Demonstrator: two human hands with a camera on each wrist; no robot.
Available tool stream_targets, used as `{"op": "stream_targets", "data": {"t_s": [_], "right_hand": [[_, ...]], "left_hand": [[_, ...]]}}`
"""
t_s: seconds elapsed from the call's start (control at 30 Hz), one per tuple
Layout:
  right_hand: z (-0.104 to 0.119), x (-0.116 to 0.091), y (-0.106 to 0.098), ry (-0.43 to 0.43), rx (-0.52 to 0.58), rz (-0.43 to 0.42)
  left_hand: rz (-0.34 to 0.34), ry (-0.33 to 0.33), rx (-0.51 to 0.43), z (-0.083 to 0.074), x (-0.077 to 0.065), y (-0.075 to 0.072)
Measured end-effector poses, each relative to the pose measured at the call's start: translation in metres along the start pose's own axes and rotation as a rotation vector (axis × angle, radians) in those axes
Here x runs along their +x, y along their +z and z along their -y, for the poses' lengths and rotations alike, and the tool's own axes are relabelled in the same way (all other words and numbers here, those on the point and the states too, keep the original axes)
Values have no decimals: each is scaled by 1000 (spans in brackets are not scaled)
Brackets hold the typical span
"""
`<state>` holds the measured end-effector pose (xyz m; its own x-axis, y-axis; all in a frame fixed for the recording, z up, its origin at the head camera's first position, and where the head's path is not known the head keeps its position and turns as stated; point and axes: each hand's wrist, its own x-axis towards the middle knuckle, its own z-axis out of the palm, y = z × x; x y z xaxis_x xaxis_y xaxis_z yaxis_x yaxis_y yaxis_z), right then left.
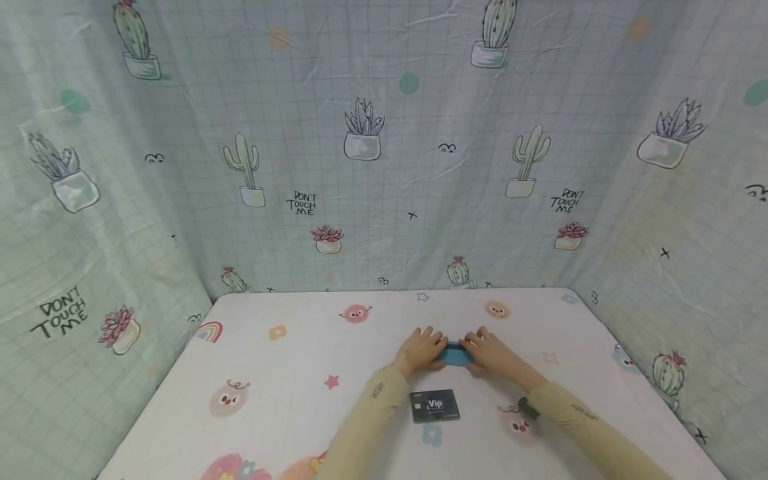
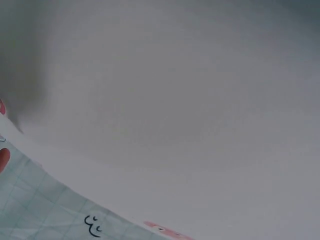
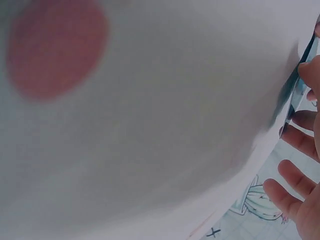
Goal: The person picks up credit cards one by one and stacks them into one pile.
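Observation:
Both hands hold a small blue card (image 1: 456,356) with a dark stripe along its far edge, over the table beyond a black card. My left hand (image 1: 421,351) pinches its left end between thumb and fingers. At the opposite end, my right hand (image 1: 495,359) grips the card the same way. The right wrist view catches the card edge-on as a thin blue strip (image 3: 289,95), with fingertips (image 3: 295,137) of the right hand at it. Neither hand shows in the left wrist view.
A black card (image 1: 435,406) printed "Vip" lies flat on the white patterned table (image 1: 288,373), nearer than the hands. Cactus-print curtains (image 1: 384,200) hang behind the table and at both sides. A small dark object (image 1: 529,408) sits under the right sleeve's cuff.

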<state>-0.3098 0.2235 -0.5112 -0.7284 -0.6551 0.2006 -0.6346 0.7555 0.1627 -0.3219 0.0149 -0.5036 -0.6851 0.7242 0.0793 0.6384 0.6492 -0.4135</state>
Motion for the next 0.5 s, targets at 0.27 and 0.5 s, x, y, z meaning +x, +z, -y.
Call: {"op": "stream_targets", "data": {"t_s": [0.27, 0.5], "right_hand": [[0, 0, 2, 14, -11, 6], [0, -2, -3, -19, 24, -41]], "left_hand": [[-8, -9, 17, -1, 0, 0], [-50, -1, 40, 0, 1, 2]]}}
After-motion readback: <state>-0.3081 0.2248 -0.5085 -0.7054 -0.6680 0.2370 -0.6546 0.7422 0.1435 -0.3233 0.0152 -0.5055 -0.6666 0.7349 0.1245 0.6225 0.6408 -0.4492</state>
